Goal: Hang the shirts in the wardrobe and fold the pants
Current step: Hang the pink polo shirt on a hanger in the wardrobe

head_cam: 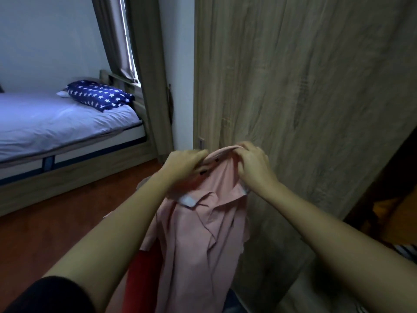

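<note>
A pink collared shirt [203, 240] with dark buttons hangs down in front of me, held up at its top edge. My left hand [182, 166] pinches the button placket on the left. My right hand [252, 166] grips the fabric near the collar on the right. Both hands are close together, just in front of the wooden wardrobe door [304, 98]. A red garment [142, 279] shows beneath the shirt at lower left. No hanger is visible.
The open wardrobe door fills the right side; its dark interior [394, 199] with orange items lies at far right. A bed [56, 123] with a star-patterned blue pillow [99, 94] stands at left. A curtain [117, 37] hangs by the window. Reddish wood floor [56, 227] lies below.
</note>
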{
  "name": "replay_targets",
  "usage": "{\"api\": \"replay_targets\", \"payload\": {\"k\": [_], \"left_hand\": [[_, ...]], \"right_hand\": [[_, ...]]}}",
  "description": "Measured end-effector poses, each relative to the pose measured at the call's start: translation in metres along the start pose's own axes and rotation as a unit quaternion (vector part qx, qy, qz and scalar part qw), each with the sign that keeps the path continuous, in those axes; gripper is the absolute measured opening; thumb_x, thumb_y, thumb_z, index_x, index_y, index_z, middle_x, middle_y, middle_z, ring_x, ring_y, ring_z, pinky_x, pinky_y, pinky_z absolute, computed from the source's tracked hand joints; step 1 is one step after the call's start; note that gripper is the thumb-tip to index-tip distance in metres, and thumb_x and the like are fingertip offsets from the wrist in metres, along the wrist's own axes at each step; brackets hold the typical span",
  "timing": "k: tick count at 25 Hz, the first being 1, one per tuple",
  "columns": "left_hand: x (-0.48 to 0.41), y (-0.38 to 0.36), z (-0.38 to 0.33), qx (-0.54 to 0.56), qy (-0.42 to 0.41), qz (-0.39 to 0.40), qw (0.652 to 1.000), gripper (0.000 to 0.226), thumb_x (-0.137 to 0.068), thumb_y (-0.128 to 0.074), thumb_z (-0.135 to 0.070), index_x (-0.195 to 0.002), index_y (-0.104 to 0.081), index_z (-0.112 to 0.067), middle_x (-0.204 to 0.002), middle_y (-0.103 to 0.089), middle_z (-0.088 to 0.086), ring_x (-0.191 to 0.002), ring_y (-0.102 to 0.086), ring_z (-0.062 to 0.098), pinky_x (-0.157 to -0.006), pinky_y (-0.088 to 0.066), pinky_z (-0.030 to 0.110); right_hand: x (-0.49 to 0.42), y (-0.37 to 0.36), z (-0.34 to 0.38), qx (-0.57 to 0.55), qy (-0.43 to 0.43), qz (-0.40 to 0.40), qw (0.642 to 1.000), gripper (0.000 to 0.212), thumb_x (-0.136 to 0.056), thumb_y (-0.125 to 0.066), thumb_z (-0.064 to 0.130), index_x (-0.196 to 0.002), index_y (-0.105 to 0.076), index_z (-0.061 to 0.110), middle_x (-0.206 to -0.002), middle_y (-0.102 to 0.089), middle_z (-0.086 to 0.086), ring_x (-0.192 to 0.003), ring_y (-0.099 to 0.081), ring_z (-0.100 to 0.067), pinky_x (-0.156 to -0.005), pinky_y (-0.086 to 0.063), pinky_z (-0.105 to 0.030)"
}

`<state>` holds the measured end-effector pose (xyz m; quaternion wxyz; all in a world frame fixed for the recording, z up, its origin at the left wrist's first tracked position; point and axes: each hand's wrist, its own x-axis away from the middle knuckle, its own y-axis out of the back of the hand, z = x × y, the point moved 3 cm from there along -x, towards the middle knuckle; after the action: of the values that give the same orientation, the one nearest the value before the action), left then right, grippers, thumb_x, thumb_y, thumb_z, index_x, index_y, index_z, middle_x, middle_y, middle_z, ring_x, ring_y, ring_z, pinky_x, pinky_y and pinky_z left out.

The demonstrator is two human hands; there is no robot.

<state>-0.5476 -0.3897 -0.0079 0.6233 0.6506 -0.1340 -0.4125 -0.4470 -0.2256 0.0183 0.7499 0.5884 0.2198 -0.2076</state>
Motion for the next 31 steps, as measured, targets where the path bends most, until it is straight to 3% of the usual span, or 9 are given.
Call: {"api": "replay_targets", "payload": {"k": [5,10,12,15,19,22,24,28,31], "left_hand": [[0.04,0.019,0.026,0.167,0.165,0.116,0.965,0.031,-0.079,-0.062,-0.015,-0.11,-0.058,-0.015,-0.111,-0.06,0.01,-0.104,-0.058,0.031,-0.081,-0.044,0.035],[0.046,0.17,-0.013,0.331,0.258,-0.203,0.885,0.026,-0.07,-0.064,0.005,-0.09,-0.069,-0.011,-0.081,-0.065,0.007,-0.074,-0.059,0.017,-0.06,-0.042,0.024],[0.051,0.221,-0.043,0.429,0.187,-0.213,0.858,0.035,-0.066,-0.062,0.008,-0.094,-0.066,-0.012,-0.081,-0.063,0.005,-0.069,-0.057,0.012,-0.061,-0.046,0.025],[0.064,0.259,-0.094,0.476,0.053,-0.033,0.877,0.036,-0.061,-0.063,0.011,-0.086,-0.058,-0.015,-0.08,-0.058,0.001,-0.063,-0.054,0.002,-0.058,-0.047,0.019],[0.06,0.27,-0.141,0.308,0.125,-0.166,0.928,0.037,-0.06,-0.071,0.001,-0.057,-0.039,-0.017,-0.06,-0.042,0.0,-0.058,-0.039,0.017,-0.051,-0.031,0.029],[0.051,0.257,-0.193,0.431,-0.027,-0.098,0.897,0.034,-0.057,-0.063,0.004,-0.047,-0.057,-0.027,-0.07,-0.047,0.002,-0.07,-0.048,0.016,-0.061,-0.04,0.026],[0.039,0.248,-0.221,0.388,-0.059,-0.082,0.916,0.047,-0.064,-0.062,0.012,-0.061,-0.074,-0.033,-0.077,-0.049,-0.004,-0.08,-0.055,0.013,-0.067,-0.042,0.018],[0.025,0.231,-0.282,0.213,0.015,-0.227,0.95,0.035,-0.072,-0.055,-0.001,-0.095,-0.074,-0.02,-0.098,-0.053,0.011,-0.094,-0.053,0.037,-0.075,-0.048,0.04],[0.03,0.206,-0.338,0.211,0.0,-0.127,0.969,0.039,-0.075,-0.057,-0.017,-0.114,-0.056,-0.023,-0.11,-0.044,0.012,-0.099,-0.051,0.037,-0.076,-0.047,0.044]], "right_hand": [[0.016,0.06,-0.012,0.051,-0.057,0.025,0.997,0.032,-0.076,-0.055,0.001,-0.104,-0.069,0.007,-0.112,-0.062,-0.013,-0.104,-0.058,-0.033,-0.08,-0.044,-0.032],[0.04,0.154,0.0,0.056,-0.102,-0.027,0.993,0.041,-0.069,-0.055,0.0,-0.103,-0.072,0.015,-0.112,-0.066,-0.01,-0.108,-0.058,-0.034,-0.086,-0.044,-0.031],[0.052,0.213,0.001,0.051,-0.11,-0.112,0.986,0.037,-0.068,-0.054,0.0,-0.096,-0.074,0.015,-0.108,-0.068,-0.011,-0.103,-0.06,-0.035,-0.082,-0.047,-0.032],[0.077,0.292,-0.01,0.063,-0.148,-0.161,0.974,0.032,-0.073,-0.055,0.001,-0.095,-0.075,0.015,-0.103,-0.071,-0.012,-0.099,-0.063,-0.033,-0.082,-0.049,-0.031],[0.12,0.344,-0.023,0.124,-0.168,-0.111,0.972,0.029,-0.074,-0.056,0.008,-0.085,-0.077,0.025,-0.097,-0.072,-0.008,-0.092,-0.064,-0.032,-0.076,-0.05,-0.032],[0.153,0.371,-0.042,0.105,-0.202,-0.023,0.973,0.04,-0.073,-0.049,-0.001,-0.084,-0.076,0.027,-0.1,-0.071,-0.005,-0.087,-0.063,-0.025,-0.072,-0.051,-0.029],[0.18,0.387,-0.057,0.095,-0.223,-0.009,0.97,0.045,-0.073,-0.047,-0.007,-0.09,-0.076,0.023,-0.102,-0.071,-0.005,-0.083,-0.061,-0.018,-0.068,-0.046,-0.025],[0.211,0.415,-0.071,0.157,-0.21,-0.024,0.965,0.048,-0.068,-0.055,-0.008,-0.104,-0.073,0.019,-0.113,-0.068,-0.002,-0.104,-0.061,-0.023,-0.079,-0.044,-0.02],[0.232,0.443,-0.08,0.186,-0.219,-0.036,0.957,0.037,-0.064,-0.068,0.001,-0.097,-0.073,0.014,-0.114,-0.066,-0.002,-0.105,-0.059,-0.025,-0.088,-0.051,-0.034]]}}
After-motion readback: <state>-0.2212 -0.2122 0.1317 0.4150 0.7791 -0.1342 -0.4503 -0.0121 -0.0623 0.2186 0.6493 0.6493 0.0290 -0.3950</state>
